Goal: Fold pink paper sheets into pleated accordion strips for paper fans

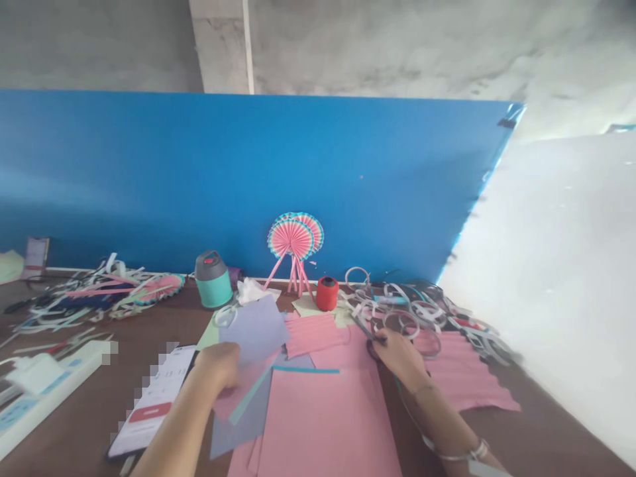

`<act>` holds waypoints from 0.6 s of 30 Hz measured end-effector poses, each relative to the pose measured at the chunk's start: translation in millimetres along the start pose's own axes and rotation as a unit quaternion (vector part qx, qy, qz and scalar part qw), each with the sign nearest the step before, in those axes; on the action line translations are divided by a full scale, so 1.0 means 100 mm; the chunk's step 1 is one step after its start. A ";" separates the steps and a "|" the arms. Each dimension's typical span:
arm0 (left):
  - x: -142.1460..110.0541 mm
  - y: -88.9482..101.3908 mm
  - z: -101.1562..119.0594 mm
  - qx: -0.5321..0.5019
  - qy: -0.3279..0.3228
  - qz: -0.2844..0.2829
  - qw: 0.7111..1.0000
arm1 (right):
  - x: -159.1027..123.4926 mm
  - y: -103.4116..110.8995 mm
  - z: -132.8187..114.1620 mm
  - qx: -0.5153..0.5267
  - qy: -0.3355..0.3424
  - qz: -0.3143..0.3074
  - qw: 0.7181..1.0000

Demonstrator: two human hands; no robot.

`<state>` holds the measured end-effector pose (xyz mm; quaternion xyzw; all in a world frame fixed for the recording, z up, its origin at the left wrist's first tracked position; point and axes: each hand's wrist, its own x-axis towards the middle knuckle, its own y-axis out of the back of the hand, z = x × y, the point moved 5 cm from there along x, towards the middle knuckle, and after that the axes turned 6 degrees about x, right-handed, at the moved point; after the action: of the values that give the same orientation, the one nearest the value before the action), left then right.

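My left hand (221,366) is closed at the edge of a pink paper sheet with a teal strip (246,389), over a lilac sheet (258,328) and a blue-grey sheet (223,434). The fingertips are partly hidden. In my right hand (401,358) is a pair of dark scissors (366,329), its blades pointing away and to the left. Between my hands lies a large pink sheet (328,424) with a teal strip along its far edge. Beyond it is a pleated pink paper (315,336). Another pleated pink sheet (470,371) lies right of my right hand.
Paper fans (293,238) stand against the blue panel (199,172). A red thread spool (326,293) and a teal-grey container (213,281) are at the back. Paper scraps (412,311) pile up right. A phone (154,404) and power strip (54,391) lie left.
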<state>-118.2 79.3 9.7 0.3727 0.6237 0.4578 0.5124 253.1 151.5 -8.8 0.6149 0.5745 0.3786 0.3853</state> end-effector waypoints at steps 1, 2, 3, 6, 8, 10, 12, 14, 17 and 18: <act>0.00 -0.01 0.01 0.006 0.002 -0.007 1.000 | -0.01 0.00 -0.01 -0.001 -0.002 0.000 1.000; 0.01 -0.03 0.02 0.015 0.005 -0.015 1.000 | -0.02 0.01 -0.02 -0.002 -0.005 0.000 1.000; 0.01 -0.04 0.03 0.023 0.008 -0.023 0.999 | -0.03 0.01 -0.03 -0.003 -0.008 -0.001 1.000; 0.02 -0.05 0.05 0.036 0.012 -0.030 0.999 | -0.06 0.02 -0.05 -0.005 -0.013 -0.004 1.000; 0.02 -0.05 0.05 0.040 0.013 -0.030 0.999 | -0.06 0.02 -0.05 -0.005 -0.014 -0.001 1.000; 0.02 -0.05 0.05 0.043 0.014 -0.026 0.999 | -0.06 0.03 -0.05 -0.008 -0.014 0.002 1.000; 0.02 -0.05 0.05 0.044 0.013 -0.021 0.999 | -0.06 0.03 -0.06 -0.010 -0.012 0.003 1.000; 0.03 -0.05 0.05 0.045 0.011 -0.016 0.999 | -0.06 0.04 -0.06 -0.009 -0.009 0.002 1.000; 0.04 -0.06 0.06 0.043 0.007 -0.005 0.999 | -0.06 0.04 -0.06 -0.013 -0.011 0.006 1.000; 0.04 -0.06 0.07 0.042 0.006 -0.001 0.999 | -0.06 0.04 -0.05 -0.016 -0.013 0.007 1.000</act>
<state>-112.4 82.4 2.2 0.3907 0.6461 0.4329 0.4924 249.9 145.6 -2.7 0.6177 0.5589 0.3826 0.3996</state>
